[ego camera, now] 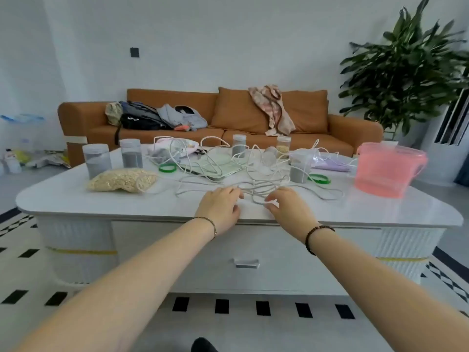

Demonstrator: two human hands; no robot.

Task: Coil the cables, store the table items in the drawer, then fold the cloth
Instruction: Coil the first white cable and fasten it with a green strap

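White cables [256,185]: one loose tangle across the middle of the table; the nearest loops lie right between my two hands, at the near edge.
Left hand [219,204]: palm down on the tangle's left side, fingers curled over strands; can't tell if I actually grip one.
Right hand [286,207]: thumb and forefinger pinch a loop at the tangle's near end.
Table [76,199]: white, glossy, rounded corners.
Drawer [246,262]: shut, in the table front, directly below my wrists.
Pink-white cloth [175,146]: crumpled at the far side, cable strands over it, well apart from both hands.
Grey-filled jars [96,158]: two far left, one far centre, one just beyond my right hand, inside the tangle.
Oat bag [121,180]: left of my left hand, a cable loop touching its right end.
Green rings [167,168]: one left of the tangle, one right.
Pink bucket [388,168]: far right on the table.
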